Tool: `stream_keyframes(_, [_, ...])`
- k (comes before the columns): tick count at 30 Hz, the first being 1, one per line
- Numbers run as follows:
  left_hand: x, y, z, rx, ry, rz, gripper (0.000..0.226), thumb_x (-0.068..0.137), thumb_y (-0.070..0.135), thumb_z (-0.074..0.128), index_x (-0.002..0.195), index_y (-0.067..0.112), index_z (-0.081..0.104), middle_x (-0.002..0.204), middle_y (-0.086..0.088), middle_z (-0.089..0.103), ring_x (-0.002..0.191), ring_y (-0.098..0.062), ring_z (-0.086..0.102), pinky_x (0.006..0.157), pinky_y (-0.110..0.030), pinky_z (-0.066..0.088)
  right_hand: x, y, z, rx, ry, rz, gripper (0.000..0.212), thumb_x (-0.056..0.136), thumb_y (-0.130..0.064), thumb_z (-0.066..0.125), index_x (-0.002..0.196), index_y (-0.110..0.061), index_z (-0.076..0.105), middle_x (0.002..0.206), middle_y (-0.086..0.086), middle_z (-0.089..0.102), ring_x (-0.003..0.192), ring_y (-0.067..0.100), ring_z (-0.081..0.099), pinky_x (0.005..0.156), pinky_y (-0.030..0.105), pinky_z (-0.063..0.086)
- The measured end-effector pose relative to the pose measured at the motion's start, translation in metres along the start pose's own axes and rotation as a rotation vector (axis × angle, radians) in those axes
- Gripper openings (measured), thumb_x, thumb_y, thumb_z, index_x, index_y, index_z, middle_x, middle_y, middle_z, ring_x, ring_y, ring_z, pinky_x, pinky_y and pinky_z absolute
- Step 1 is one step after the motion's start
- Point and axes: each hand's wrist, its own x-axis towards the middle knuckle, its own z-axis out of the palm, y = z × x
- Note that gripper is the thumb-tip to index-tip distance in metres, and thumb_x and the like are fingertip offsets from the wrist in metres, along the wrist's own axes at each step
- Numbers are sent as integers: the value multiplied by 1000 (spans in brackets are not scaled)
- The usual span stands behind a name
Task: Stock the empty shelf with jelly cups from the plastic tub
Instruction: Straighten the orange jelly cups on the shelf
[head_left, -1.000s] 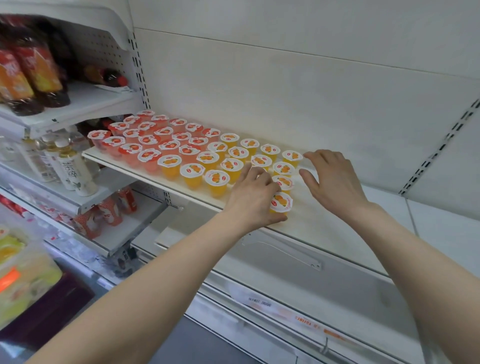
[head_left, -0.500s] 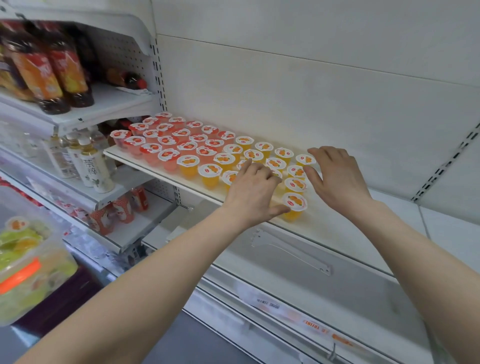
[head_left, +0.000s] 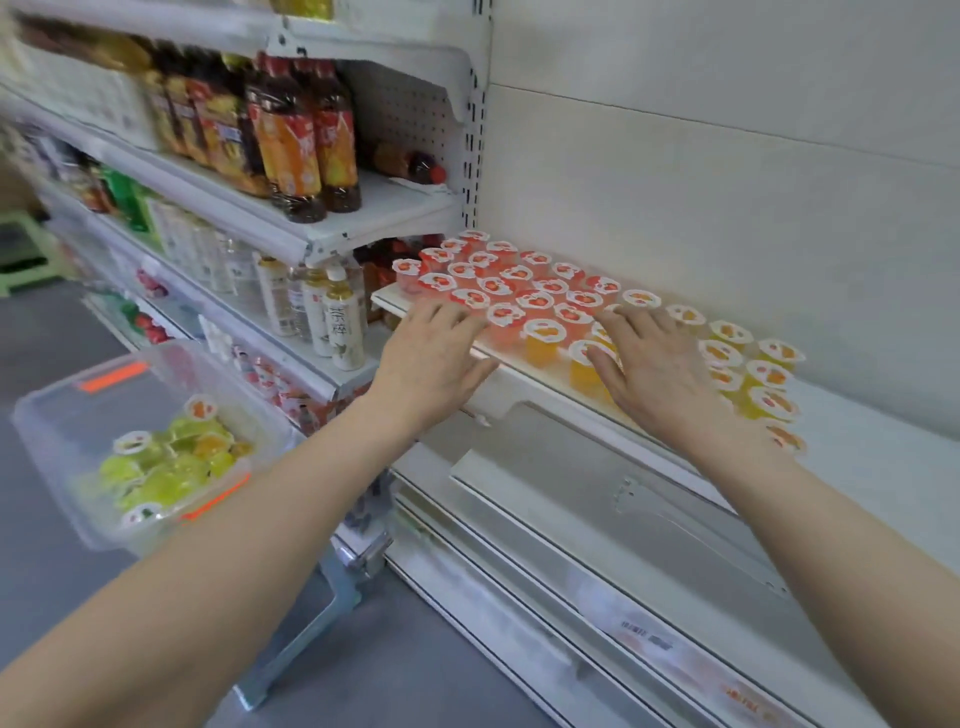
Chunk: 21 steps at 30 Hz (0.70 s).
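Note:
Rows of jelly cups stand on the white shelf (head_left: 857, 457): red jelly cups (head_left: 511, 283) to the left, orange jelly cups (head_left: 748, 364) to the right. My left hand (head_left: 434, 358) hovers flat with spread fingers at the shelf's front edge, below the red cups. My right hand (head_left: 654, 364) lies flat with fingers spread over the front orange cups, hiding some. Both hands hold nothing. The clear plastic tub (head_left: 62, 415) sits at the lower left with green jelly cups (head_left: 166, 473) and a few orange ones inside.
Drink bottles (head_left: 301, 135) fill the upper left shelf, and pale bottles (head_left: 337, 322) stand on the one below. Bare shelf stretches to the right of the cups. A metal stand leg (head_left: 322, 613) sits under the tub, on the grey floor.
The view swung left, bringing the tub further into sight. Both hands slid left along the shelf: the left now at the red cups, the right over the front orange cups.

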Motion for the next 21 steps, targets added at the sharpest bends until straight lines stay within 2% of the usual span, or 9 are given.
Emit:
stream_keyframes(6, [-55,-104,-19,38,-30,-121,54,89,50,47,126,13,59,118,-9,61,114,-31,51,102,-43,39,36,-102,33,72,-9,-123,51,96,-41,37,130,-8,55,122,14,59,110,37,54,89,48,46])
stream_keyframes(9, [-89,-158,-21,66,-36,-191,48,89,46,56,122,12,62,113,-10,63,108,-34,54,97,-44,42,50,-156,53,120,-20,-174,52,95,-41,37,129,-6,55,118,15,59,106,38,54,84,47,47])
stream_keyframes(12, [-125,-206,-19,87,-39,-259,46,86,43,59,117,10,65,107,-12,65,103,-35,57,94,-44,43,62,-209,77,166,-49,-232,54,95,-43,35,129,-7,55,121,13,60,109,36,54,87,46,48])
stream_keyframes(15, [-162,-244,-17,73,-104,-371,51,88,47,47,119,11,64,110,-11,64,107,-34,55,97,-43,42,72,-256,103,236,-88,-299,52,94,-41,38,128,-7,56,120,13,61,108,35,55,87,45,49])
stream_keyframes(18, [-196,-274,-9,65,-143,-481,41,90,38,60,120,11,63,110,-11,64,109,-34,54,97,-44,43,80,-297,130,295,-126,-381,48,93,-38,43,127,-7,57,118,13,61,105,34,57,86,46,49])
stream_keyframes(21, [-228,-295,3,49,-187,-593,39,90,36,63,122,14,64,113,-9,63,110,-33,53,97,-42,41,91,-330,160,336,-189,-463,48,91,-38,42,127,-9,58,116,10,62,104,33,57,83,43,47])
